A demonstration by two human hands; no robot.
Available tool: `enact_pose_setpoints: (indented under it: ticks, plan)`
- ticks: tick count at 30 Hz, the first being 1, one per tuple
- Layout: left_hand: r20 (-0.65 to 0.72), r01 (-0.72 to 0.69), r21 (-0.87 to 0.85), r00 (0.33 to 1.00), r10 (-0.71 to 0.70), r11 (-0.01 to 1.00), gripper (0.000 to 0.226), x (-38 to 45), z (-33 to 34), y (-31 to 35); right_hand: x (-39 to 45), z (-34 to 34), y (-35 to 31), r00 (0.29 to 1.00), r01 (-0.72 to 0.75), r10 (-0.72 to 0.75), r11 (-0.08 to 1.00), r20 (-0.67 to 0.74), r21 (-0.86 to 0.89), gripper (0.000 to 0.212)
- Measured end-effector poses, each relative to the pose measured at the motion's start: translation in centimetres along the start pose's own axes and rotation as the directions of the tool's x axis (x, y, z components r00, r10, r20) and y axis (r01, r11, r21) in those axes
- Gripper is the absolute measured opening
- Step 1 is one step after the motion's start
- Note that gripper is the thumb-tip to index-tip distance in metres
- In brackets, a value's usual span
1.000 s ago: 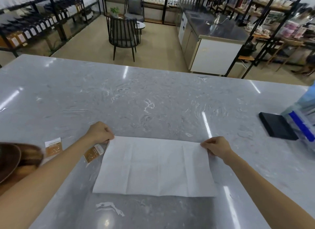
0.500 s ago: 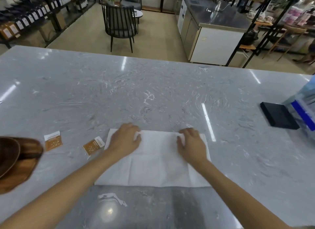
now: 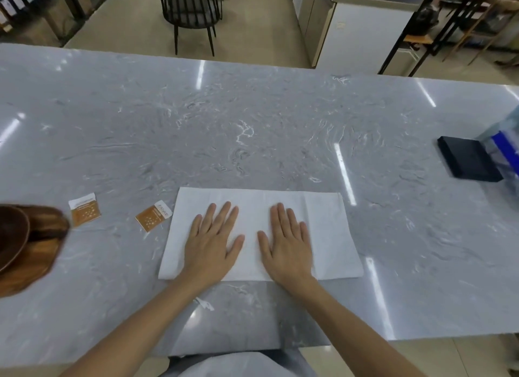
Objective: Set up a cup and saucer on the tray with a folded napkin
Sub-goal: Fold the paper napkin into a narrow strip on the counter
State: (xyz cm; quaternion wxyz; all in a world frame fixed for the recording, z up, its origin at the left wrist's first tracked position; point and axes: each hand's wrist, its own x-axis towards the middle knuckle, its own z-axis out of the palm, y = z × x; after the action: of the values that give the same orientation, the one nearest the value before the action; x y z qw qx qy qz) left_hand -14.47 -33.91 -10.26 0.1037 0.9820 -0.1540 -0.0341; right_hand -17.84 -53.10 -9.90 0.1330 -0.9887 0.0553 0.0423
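A white paper napkin (image 3: pixel 328 230), folded into a wide rectangle, lies flat on the grey marble counter in front of me. My left hand (image 3: pixel 213 241) rests palm down on its left half, fingers spread. My right hand (image 3: pixel 286 244) lies palm down beside it on the middle of the napkin, fingers together and straight. Neither hand grips anything. At the left edge a wooden tray (image 3: pixel 31 264) shows in part, with a dark wooden saucer (image 3: pixel 11 236) on it. No cup is in view.
Two small orange sachets (image 3: pixel 84 212) (image 3: pixel 154 216) lie between the tray and the napkin. A black flat box (image 3: pixel 469 161) and a clear plastic pack with blue print (image 3: pixel 505 146) sit at the right edge. A black chair (image 3: pixel 191 8) stands beyond the counter's far edge.
My hands left the napkin's far corners, came inward and now lie flat with fingers extended on its middle. The napkin is a narrower folded strip. The camera has tilted down.
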Motion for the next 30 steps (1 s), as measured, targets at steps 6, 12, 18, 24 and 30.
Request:
enact_pose_setpoints:
  ticks: [6, 12, 18, 24, 30]
  plan:
    - [-0.027, 0.077, 0.034, 0.997, -0.076, 0.996, 0.076, -1.9, -0.9, -3.5, -2.1, -1.6, 8.6, 0.986, -0.162, 0.161, 0.986, -0.053, -0.023, 0.074]
    - [-0.031, 0.098, 0.015, 0.995, -0.097, 0.995, 0.082, -2.0, -1.4, -3.1, -3.3, -2.9, 11.8, 0.983, -0.175, 0.174, 0.985, -0.053, -0.014, 0.071]
    - [0.021, 0.094, -0.029, 0.995, -0.093, 0.995, 0.086, -1.7, -1.8, -2.9, -4.8, -4.8, 11.6, 0.935, -0.313, 0.335, 0.933, -0.112, 0.176, 0.069]
    - [0.004, -0.092, -0.196, 0.996, 0.094, 0.976, 0.051, 1.4, -3.2, 0.7, -7.0, -6.8, 13.3, 0.89, -0.454, 0.455, 0.874, 0.037, 0.174, 0.062]
    - [0.09, -0.418, -0.241, 0.889, 0.449, 0.876, 0.042, 8.1, -4.7, 9.9, -7.5, -7.3, 13.3, 0.856, -0.517, 0.498, 0.829, 0.14, 0.215, 0.045]
